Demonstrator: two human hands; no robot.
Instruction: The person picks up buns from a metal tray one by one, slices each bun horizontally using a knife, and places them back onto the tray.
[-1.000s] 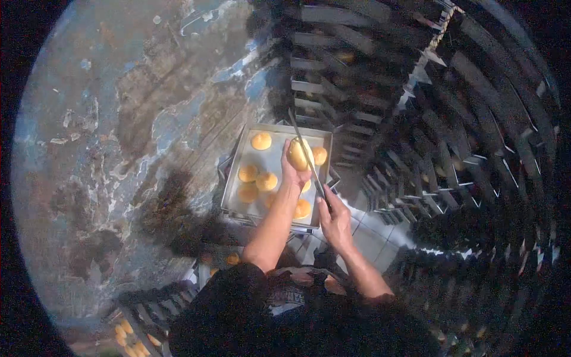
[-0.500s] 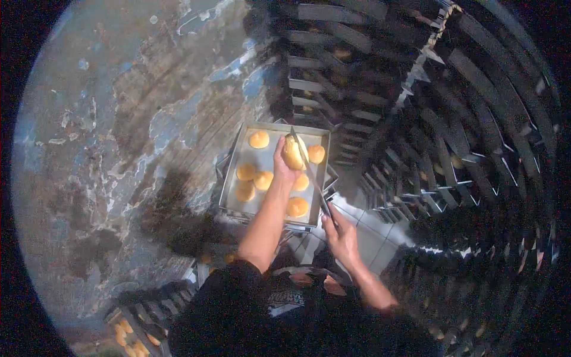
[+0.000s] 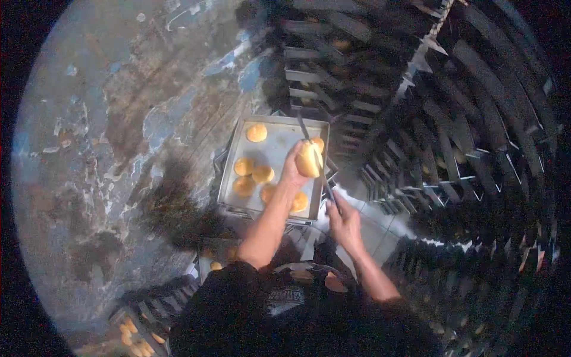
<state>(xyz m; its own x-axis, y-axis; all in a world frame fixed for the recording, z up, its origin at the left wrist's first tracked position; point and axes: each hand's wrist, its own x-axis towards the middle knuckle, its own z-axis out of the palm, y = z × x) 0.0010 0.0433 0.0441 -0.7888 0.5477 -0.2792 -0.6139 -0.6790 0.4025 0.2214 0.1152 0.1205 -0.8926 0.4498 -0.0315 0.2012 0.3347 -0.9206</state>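
Note:
My left hand (image 3: 293, 169) is closed around a golden bread bun (image 3: 307, 159) held above a metal baking tray (image 3: 234, 156). My right hand (image 3: 345, 222) grips the handle of a long knife (image 3: 328, 183). Its blade runs up along the right side of the held bun, where a pale face shows; how deep it sits in the bread I cannot tell. Several other buns lie on the tray, among them one bun (image 3: 256, 132) at the far left corner and a bun (image 3: 262, 174) near the middle. My left forearm hides part of the tray.
Dark racks (image 3: 363, 113) with many shelves stand along the right. A worn, peeling wall or surface (image 3: 137, 119) fills the left. At lower left, another tray of elongated buns (image 3: 135, 339) sits by a rack. Pale floor tiles (image 3: 375, 235) show below right.
My left hand has moved right and slightly down with the bun, which is now turned with its pale side toward the knife. The knife blade stands a little steeper.

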